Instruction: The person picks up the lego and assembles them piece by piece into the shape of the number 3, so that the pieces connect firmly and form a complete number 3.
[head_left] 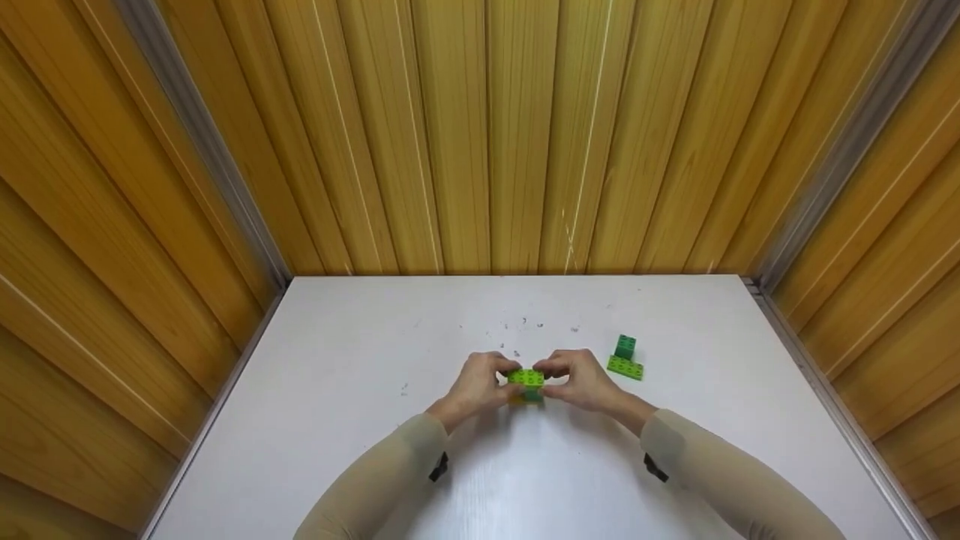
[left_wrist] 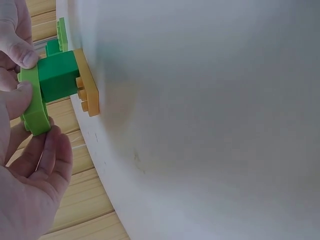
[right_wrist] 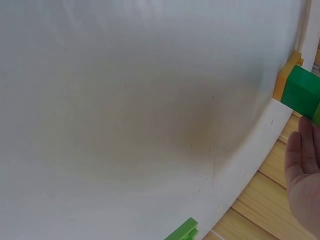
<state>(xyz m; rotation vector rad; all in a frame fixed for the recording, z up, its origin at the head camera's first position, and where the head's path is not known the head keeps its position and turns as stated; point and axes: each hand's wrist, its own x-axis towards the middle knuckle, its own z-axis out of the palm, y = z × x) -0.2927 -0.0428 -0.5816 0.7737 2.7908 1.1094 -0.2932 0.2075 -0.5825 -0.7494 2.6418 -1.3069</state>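
Note:
A light green building plate (head_left: 526, 377) lies studs-up between both hands, on top of a dark green block (left_wrist: 59, 75). Under that block is an orange plate (left_wrist: 87, 85), jutting out to one side with bare studs and standing right at the white tabletop (left_wrist: 210, 150). My left hand (head_left: 480, 381) pinches the left end of the light green plate between thumb and fingers. At its other end my right hand (head_left: 581, 379) grips with thumb and fingers. The right wrist view has the dark green block (right_wrist: 302, 90) just above the right hand's fingers, the light green plate mostly cut off.
To the right of my hands, a separate dark green block (head_left: 625, 345) stands just behind another light green plate (head_left: 625, 367). Small dark marks dot the tabletop beyond the hands. Wood-patterned walls (head_left: 517, 135) enclose the back and both sides of the table.

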